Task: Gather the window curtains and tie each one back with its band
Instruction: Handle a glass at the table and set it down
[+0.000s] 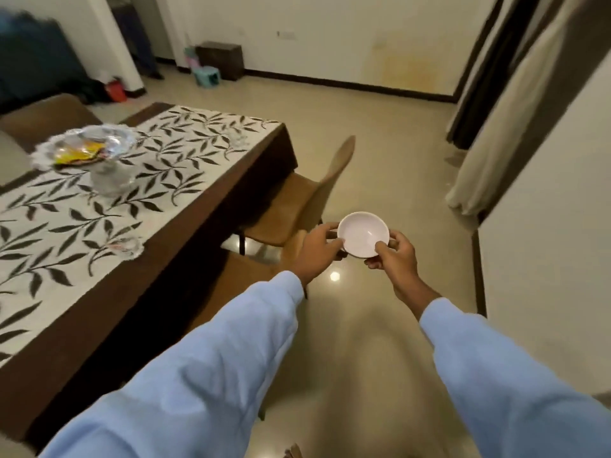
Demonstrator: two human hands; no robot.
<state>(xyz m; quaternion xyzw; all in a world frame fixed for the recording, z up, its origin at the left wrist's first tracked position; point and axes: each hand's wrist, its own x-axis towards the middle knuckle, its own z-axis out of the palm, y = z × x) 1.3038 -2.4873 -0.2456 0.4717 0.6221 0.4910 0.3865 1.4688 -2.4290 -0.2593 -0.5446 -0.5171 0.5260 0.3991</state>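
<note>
I hold a small white bowl (363, 233) in front of me over the floor, upright and with nothing in it. My left hand (315, 251) grips its left rim with thumb on top and fingers underneath. My right hand (395, 256) pinches the right rim the same way. Cream curtains with dark brown panels (496, 127) hang loose along the right side, reaching down to the floor; no band shows on them.
A dining table (185, 233) with a leaf-print runner stands on my left, carrying a glass pedestal bowl (96, 153) and a small glass dish (127, 247). A tan chair (307, 196) is tucked at its side. Small stools (208, 74) and a dark box (224, 57) sit by the far wall.
</note>
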